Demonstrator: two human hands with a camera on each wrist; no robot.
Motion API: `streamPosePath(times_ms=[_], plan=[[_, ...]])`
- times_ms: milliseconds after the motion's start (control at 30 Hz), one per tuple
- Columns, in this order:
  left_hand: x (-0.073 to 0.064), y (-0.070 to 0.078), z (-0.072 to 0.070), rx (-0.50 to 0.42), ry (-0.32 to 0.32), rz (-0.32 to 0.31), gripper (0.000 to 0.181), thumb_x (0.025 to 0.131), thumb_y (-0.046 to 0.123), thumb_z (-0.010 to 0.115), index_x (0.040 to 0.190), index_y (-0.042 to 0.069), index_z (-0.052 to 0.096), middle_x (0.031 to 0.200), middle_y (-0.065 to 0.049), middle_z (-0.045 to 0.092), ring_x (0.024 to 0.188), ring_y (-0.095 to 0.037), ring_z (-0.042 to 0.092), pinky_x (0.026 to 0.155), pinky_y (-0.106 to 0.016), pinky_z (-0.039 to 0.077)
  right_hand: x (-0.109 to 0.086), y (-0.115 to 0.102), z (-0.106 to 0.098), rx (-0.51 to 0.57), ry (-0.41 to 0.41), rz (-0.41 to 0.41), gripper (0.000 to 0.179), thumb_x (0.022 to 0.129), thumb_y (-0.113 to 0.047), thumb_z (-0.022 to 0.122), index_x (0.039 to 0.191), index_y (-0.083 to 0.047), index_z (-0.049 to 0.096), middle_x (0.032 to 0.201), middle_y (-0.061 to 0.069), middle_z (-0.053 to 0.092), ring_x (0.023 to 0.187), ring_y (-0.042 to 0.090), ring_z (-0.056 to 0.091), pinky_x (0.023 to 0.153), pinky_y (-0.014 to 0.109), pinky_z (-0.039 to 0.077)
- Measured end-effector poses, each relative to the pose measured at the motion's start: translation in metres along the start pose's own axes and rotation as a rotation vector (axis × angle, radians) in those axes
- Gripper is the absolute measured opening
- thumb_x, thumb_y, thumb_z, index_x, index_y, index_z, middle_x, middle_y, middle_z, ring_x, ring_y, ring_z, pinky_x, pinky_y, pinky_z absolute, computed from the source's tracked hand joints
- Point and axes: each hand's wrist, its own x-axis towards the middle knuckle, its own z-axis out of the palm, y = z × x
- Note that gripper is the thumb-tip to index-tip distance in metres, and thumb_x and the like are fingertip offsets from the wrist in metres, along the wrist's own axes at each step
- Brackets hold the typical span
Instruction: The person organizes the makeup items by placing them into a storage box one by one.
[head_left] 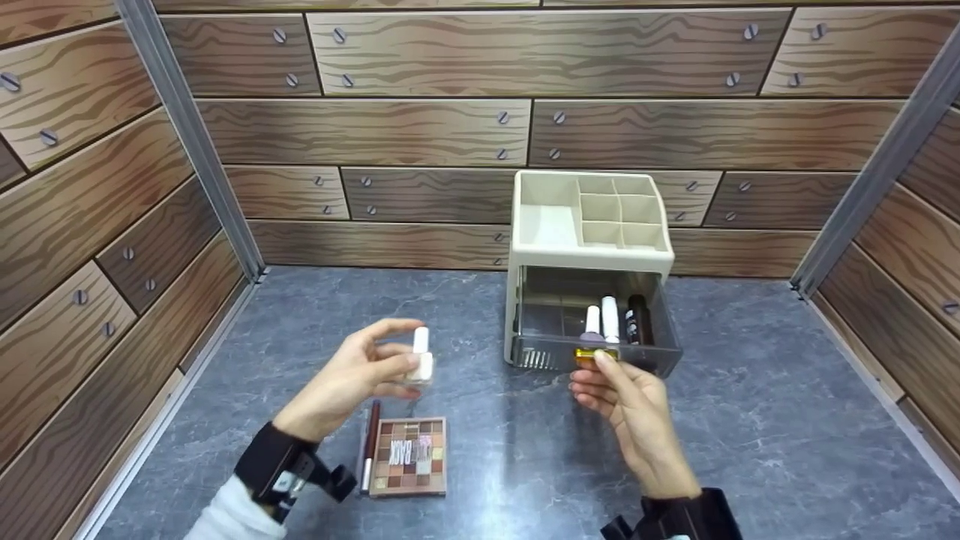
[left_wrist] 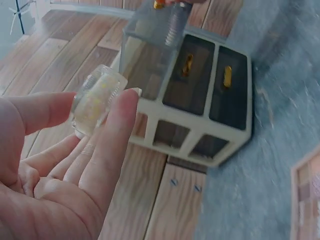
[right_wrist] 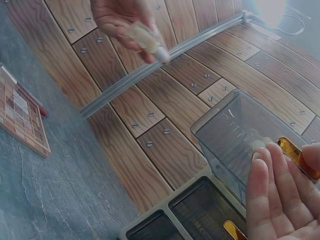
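Note:
My left hand (head_left: 349,375) holds a small nail polish bottle (head_left: 423,367) with a white cap between thumb and fingers, raised over the table left of the organizer. Up close in the left wrist view, the clear bottle (left_wrist: 96,97) shows pale, yellow-flecked contents. With thumb and fingers, my right hand (head_left: 637,420) pinches the gold handle (head_left: 587,353) of a pulled-out, see-through drawer (head_left: 547,326). Inside the drawer stand a white-capped bottle (head_left: 592,321) with a lilac body, a white tube (head_left: 610,319) and a black tube (head_left: 640,319).
The cream organizer (head_left: 592,257) has an open compartment top and stands against the wood-patterned back wall. Two lower drawers with gold handles show in the left wrist view. An eyeshadow palette (head_left: 409,472) lies at the front left, beside slim dark pencil-like sticks (head_left: 371,442).

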Motion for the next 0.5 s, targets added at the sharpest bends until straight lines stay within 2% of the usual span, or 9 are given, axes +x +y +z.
streamPosePath(times_ms=[167,267,500], plan=[[0.016,0.013,0.016,-0.025,-0.024,0.035,0.055,0.099,0.004,0.067,0.150,0.003,0.044,0.122,-0.028,0.067,0.102,-0.032,0.073,0.096,-0.048,0.061,-0.001,0.000,-0.001,-0.001,0.000,0.003,0.023,0.108,-0.011,0.056,0.093,-0.004,0.072,0.080,0.008,0.077,0.072,0.016,0.075,0.068,0.025,0.064],[0.023,0.018,0.025,-0.037,-0.036,0.043,0.052,0.099,0.002,0.066,0.147,0.003,0.045,0.119,-0.027,0.068,0.101,-0.033,0.074,0.096,-0.050,0.061,-0.001,0.000,-0.001,0.000,-0.004,0.002,0.023,0.107,-0.010,0.056,0.093,-0.004,0.072,0.081,0.008,0.077,0.072,0.016,0.075,0.069,0.026,0.064],[0.037,0.021,0.039,-0.067,-0.051,0.058,0.049,0.099,0.000,0.065,0.145,0.002,0.046,0.119,-0.029,0.068,0.100,-0.035,0.074,0.096,-0.051,0.061,-0.001,0.000,-0.002,0.006,-0.008,-0.001,0.023,0.107,-0.010,0.056,0.092,-0.005,0.073,0.081,0.008,0.077,0.072,0.016,0.075,0.069,0.025,0.064]])
